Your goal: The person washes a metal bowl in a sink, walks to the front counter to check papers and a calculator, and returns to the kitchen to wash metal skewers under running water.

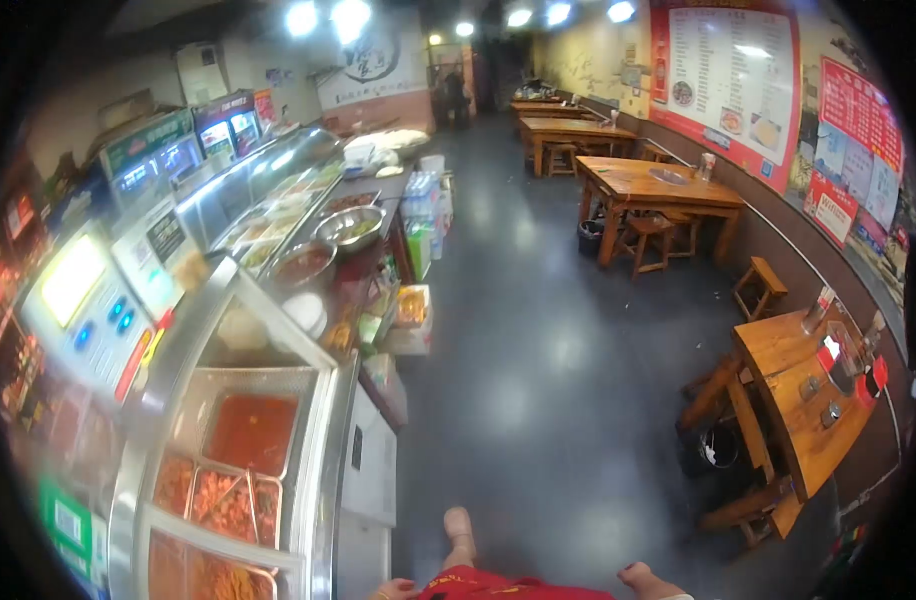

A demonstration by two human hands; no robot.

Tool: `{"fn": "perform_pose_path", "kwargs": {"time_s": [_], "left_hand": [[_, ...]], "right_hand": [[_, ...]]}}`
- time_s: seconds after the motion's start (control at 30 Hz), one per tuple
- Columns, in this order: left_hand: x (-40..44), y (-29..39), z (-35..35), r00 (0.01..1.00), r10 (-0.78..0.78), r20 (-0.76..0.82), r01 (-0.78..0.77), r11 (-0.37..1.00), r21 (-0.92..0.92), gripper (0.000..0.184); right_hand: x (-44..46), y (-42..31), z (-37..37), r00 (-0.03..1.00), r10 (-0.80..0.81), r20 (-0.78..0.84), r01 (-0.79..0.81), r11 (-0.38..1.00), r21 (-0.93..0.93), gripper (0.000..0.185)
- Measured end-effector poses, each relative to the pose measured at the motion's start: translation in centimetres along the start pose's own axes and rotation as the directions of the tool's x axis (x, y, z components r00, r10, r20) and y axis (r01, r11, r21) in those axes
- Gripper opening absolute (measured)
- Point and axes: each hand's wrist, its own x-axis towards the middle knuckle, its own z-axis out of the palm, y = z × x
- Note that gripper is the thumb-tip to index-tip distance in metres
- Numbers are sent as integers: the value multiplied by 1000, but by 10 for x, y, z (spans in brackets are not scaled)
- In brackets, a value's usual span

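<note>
My left hand (396, 590) shows only in part at the bottom edge, beside the red apron (508, 587). Its fingers are mostly cut off, so whether it is open or closed cannot be told. Out to the right, low over the dark floor, my right hand (638, 575) hangs with its fingers looking curled together and nothing visible in them. Neither hand touches the counter or a table. One foot (459, 525) is forward on the floor, just ahead of the apron.
Left of me runs a metal-framed glass food case (323, 480) with trays of red food (253, 432). Steel bowls (350, 228) stand farther along the counter. Wooden tables (658, 185) and stools (760, 285) line the right wall. The dark floor (548, 350) stretches between them.
</note>
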Motion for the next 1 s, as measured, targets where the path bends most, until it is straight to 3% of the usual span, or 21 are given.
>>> {"fn": "perform_pose_path", "kwargs": {"time_s": [0.1, 0.17, 0.2, 0.27, 0.33, 0.43, 0.53, 0.6, 0.63, 0.7, 0.8, 0.9, 0.97, 1.0], "left_hand": [[21, 108, -26, 994, 91, 63, -99, 987, 128, 65], [77, 115, -40, 979, 168, 117, -178, 980, 84, 61], [110, 121, -49, 967, 215, 138, -224, 973, 54, 58], [161, 141, -76, 945, 323, 46, -326, 928, 179, 51], [245, 116, -93, 888, 457, -54, -433, 870, 237, 41], [279, 135, -130, 977, 188, -100, -201, 969, -143, 39], [264, 201, -182, 996, -10, -91, 13, 999, 38, 41], [289, 215, -198, 988, 79, -132, -70, 995, 68, 41], [304, 224, -204, 980, 128, -152, -117, 990, 81, 42], [343, 225, -213, 987, 77, -143, -76, 997, 13, 45], [366, 263, -212, 969, -69, -236, 56, 997, -61, 39], [390, 305, -199, 962, -173, -213, 109, 954, -280, 31], [403, 339, -184, 955, -196, -220, 119, 940, -320, 30], [411, 356, -176, 958, -190, -215, 116, 942, -315, 30]], "right_hand": [[16, -34, -14, 996, 60, -71, -51, 991, 121, 35], [32, -64, -21, 988, 127, -88, -107, 973, 202, 35], [34, -86, -28, 993, 10, -117, 8, 988, 153, 36], [29, -128, -40, 962, -225, -152, 232, 972, 31, 40], [102, -145, -21, 964, -252, -88, 233, 956, -181, 44], [69, -245, -67, 972, -229, -55, 225, 971, -75, 43], [66, -294, -88, 982, -160, -95, 163, 986, 24, 39], [87, -312, -95, 979, -125, -160, 138, 988, 70, 32], [98, -318, -103, 987, -143, -77, 145, 989, 22, 37], [111, -325, -119, 981, -168, 97, 176, 981, -79, 48], [169, -363, -138, 957, -267, -116, 273, 962, 32, 39], [244, -398, -181, 878, -364, -310, 409, 908, 92, 31], [311, -435, -238, 935, -330, -132, 307, 937, -166, 31], [355, -466, -270, 981, -177, 73, 191, 871, -453, 33]]}}
